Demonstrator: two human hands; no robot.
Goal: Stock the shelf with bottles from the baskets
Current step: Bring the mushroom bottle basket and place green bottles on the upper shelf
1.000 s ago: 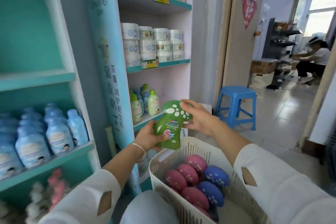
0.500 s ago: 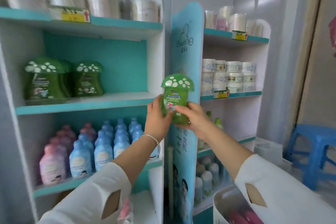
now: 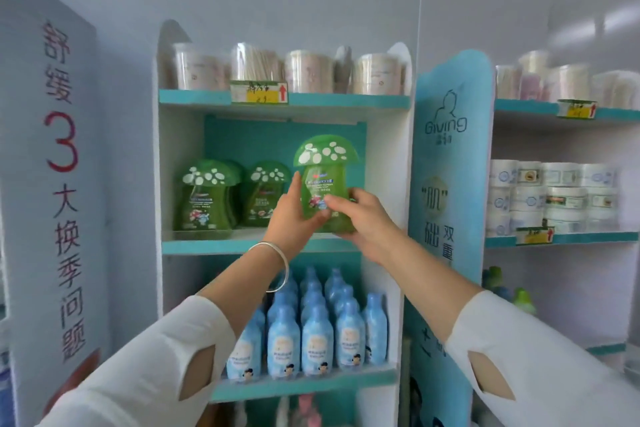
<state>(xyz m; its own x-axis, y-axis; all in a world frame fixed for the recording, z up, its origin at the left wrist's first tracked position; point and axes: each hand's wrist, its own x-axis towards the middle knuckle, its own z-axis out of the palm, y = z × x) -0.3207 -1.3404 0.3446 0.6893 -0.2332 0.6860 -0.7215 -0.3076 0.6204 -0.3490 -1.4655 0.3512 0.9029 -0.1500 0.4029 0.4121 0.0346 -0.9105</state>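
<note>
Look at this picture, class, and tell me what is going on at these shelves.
A person holds a green mushroom-capped bottle upright in both the left hand and the right hand, at the middle shelf, just right of two matching bottles standing there. Blue bottles stand on the shelf below.

Shop: price tags [image 3: 259,92] on stocked shelves [image 3: 197,247].

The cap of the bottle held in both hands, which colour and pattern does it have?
Green with white spots, like a mushroom; the head view shows it.
</note>
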